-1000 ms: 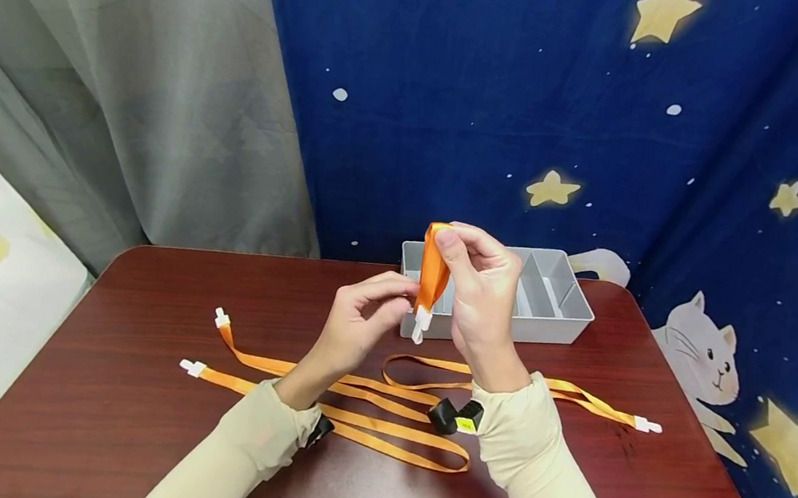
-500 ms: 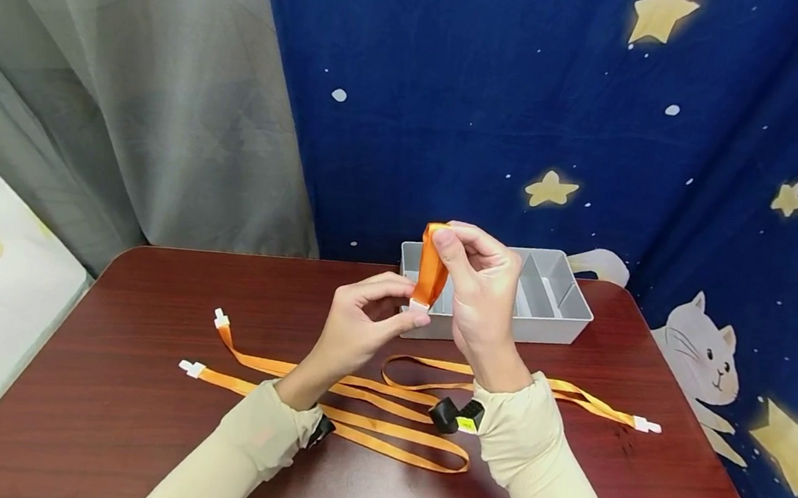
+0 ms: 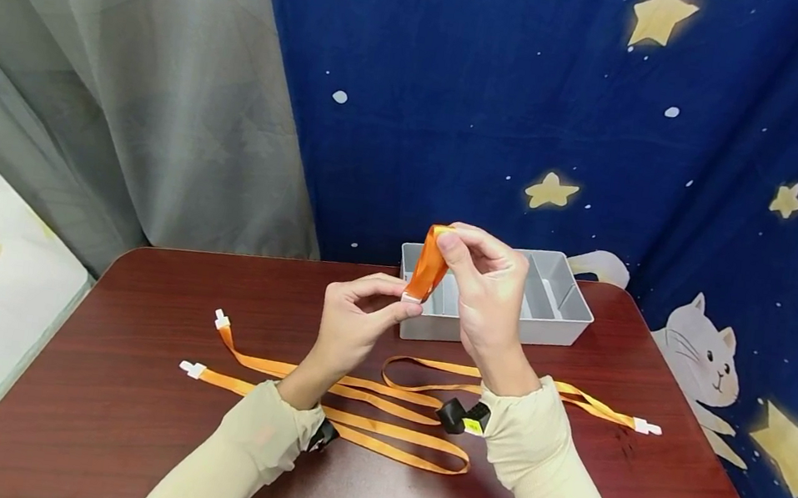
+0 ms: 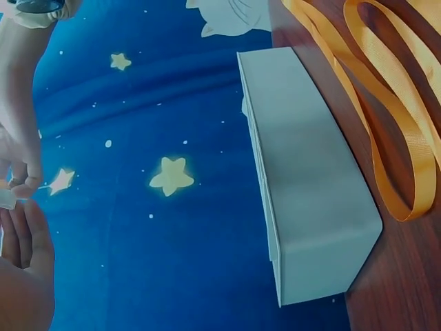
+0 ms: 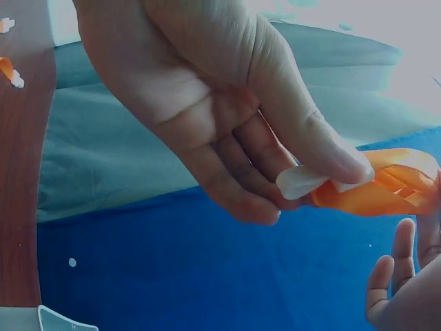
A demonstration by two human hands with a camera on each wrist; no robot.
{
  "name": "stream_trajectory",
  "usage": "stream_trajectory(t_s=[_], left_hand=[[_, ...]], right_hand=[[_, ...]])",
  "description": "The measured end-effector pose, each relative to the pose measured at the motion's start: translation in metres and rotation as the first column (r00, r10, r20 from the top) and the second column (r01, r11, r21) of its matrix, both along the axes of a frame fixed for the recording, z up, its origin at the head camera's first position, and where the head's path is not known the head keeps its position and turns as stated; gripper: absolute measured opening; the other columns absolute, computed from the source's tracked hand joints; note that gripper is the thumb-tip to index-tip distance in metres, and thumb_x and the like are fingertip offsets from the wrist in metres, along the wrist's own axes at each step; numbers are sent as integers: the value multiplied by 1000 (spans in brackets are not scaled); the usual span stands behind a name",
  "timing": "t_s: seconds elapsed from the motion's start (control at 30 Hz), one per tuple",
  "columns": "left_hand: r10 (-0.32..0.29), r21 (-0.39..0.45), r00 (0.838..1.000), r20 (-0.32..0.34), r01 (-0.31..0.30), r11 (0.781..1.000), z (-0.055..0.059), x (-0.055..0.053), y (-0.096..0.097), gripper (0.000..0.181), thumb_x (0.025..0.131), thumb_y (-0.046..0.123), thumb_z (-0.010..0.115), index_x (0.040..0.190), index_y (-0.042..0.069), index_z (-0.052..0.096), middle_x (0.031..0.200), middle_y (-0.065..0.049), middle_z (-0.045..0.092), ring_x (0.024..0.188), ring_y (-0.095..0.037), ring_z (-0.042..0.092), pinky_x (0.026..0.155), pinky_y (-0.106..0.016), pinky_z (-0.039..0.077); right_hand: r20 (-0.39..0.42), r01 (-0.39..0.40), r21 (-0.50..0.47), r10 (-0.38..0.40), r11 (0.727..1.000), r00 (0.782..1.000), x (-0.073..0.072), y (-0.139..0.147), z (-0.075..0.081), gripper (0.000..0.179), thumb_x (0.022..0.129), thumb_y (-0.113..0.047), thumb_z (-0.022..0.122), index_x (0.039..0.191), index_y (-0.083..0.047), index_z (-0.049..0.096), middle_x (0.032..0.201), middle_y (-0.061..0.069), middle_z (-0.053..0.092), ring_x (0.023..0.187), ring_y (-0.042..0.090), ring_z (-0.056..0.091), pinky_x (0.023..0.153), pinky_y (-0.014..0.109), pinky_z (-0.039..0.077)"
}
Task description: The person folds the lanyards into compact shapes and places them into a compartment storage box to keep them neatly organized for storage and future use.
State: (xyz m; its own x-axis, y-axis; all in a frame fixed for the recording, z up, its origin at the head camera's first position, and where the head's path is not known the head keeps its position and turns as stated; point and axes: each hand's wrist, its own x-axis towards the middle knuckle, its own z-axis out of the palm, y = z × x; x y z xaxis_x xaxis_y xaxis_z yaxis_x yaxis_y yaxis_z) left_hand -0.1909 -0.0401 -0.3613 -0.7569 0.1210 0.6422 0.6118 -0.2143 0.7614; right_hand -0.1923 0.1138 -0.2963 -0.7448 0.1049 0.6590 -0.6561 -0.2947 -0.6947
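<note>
Between both hands, a folded orange lanyard hangs above the table in front of the tray. My right hand pinches the top of its fold between thumb and fingers. At the lower end, my left hand pinches the white plastic clip with thumb and fingers. Close up in the right wrist view, the orange strap forms layered loops between the left thumb and the right hand. In the left wrist view both hands sit at the left edge, with only a bit of the white clip showing.
Behind the hands stands a grey divided tray near the far table edge. Two orange lanyards with white clips lie at left and centre. Another lanyard lies at right. A blue star-patterned curtain hangs behind the table.
My left hand has taken hold of the clip, which hung free one second ago. The lanyard's lower end has swung left and up, so the strap slants now.
</note>
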Motion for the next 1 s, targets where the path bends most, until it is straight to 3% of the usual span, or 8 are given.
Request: stream_trajectory(t_s=[0.17, 0.3, 0.37, 0.57, 0.67, 0.77, 0.87, 1.0], left_hand=[[26, 9, 999, -31, -26, 1000, 0, 0, -1, 20, 78, -4, 81, 96, -6, 72, 90, -14, 71, 78, -22, 66, 67, -25, 57], [26, -4, 999, -47, -26, 1000, 1, 0, -1, 46, 77, -9, 79, 120, -6, 65, 88, -15, 69, 76, -18, 66, 71, -26, 57], [45, -45, 997, -67, -49, 998, 1, -1, -1, 49, 77, -11, 78, 123, -6, 65, 87, -15, 68, 78, -16, 64, 72, -24, 55], [150, -161, 983, -107, -166, 973, 3, -4, -4, 22, 77, -8, 80, 97, -4, 76, 85, -11, 68, 81, -17, 61, 74, -26, 52], [162, -166, 984, -70, -172, 971, 5, -5, -5, 19, 78, -7, 79, 97, -3, 76, 88, -13, 70, 85, -20, 63, 76, -27, 53], [169, -161, 986, -9, -168, 973, 7, -6, -5, 18, 80, -5, 79, 97, -3, 77, 90, -14, 72, 86, -20, 65, 74, -26, 54], [170, -141, 983, 67, -159, 977, 7, -6, -4, 16, 81, -1, 80, 96, -2, 77, 93, -14, 72, 84, -18, 66, 72, -27, 55], [162, -122, 972, 167, -143, 982, 7, -4, -2, 14, 83, 6, 80, 94, -3, 77, 92, -14, 73, 79, -17, 68, 68, -26, 55]], right_hand=[[1, 9, 12, -9, 1000, 1000, 2, 2, 0, 5, 91, -11, 72, 91, -11, 77, 90, 7, 71, 78, 19, 67, 73, 28, 58], [6, 4, 25, -5, 1000, 1000, 3, 4, 1, 4, 90, -16, 74, 91, -15, 78, 91, 5, 70, 78, 17, 66, 74, 28, 58], [6, 4, 42, -4, 999, 1000, 3, 5, 1, 4, 90, -15, 74, 90, -16, 78, 92, 5, 70, 80, 17, 66, 74, 27, 58], [-9, 18, 113, -17, 993, 1000, 6, 10, 1, 12, 91, -9, 72, 91, 2, 76, 92, 7, 68, 87, 22, 62, 76, 26, 57], [-21, 36, 153, -33, 988, 999, 7, 11, 1, 19, 91, -7, 71, 91, 12, 71, 91, 7, 68, 90, 23, 60, 79, 27, 56], [-45, 67, 197, -59, 978, 997, 8, 13, 2, 14, 90, 0, 70, 91, 14, 70, 88, 7, 67, 91, 24, 58, 79, 26, 53], [-64, 95, 224, -83, 970, 994, 10, 14, 0, 8, 88, 5, 71, 90, 13, 72, 85, 7, 66, 84, 22, 58, 74, 23, 52], [-76, 105, 237, -90, 966, 993, 12, 12, -3, 13, 89, -2, 73, 91, 11, 72, 79, 7, 64, 69, 20, 56, 61, 21, 48]])
